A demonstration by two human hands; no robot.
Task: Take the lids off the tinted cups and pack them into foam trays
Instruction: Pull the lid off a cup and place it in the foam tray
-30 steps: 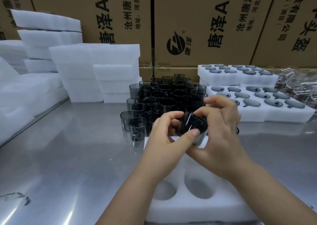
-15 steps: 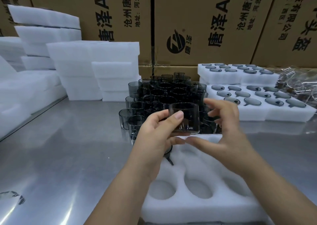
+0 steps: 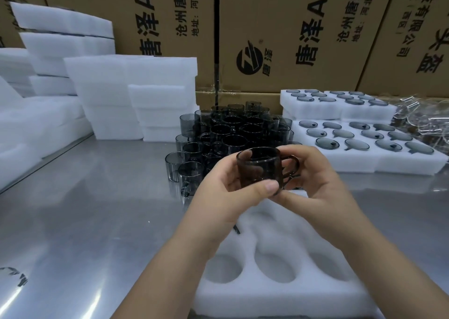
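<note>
Both hands grip one upright, lidless cup [image 3: 257,165] above the near tray [image 3: 267,301]. The left hand [image 3: 226,192] wraps its body and the right hand [image 3: 320,185] curls at the handle side. More cups [image 3: 233,134] cluster just beyond on the table [image 3: 85,209]. The far-right trays [image 3: 364,158] hold grey lids. The far boxes [image 3: 291,39] read "唐泽 AH", "沧州唐泽" and "地址:河北", with a round black logo.

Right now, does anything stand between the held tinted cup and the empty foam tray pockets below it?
Nothing visible does. The left hand and right hand hold the cup above the foam tray, whose three near pockets lie open.
</note>
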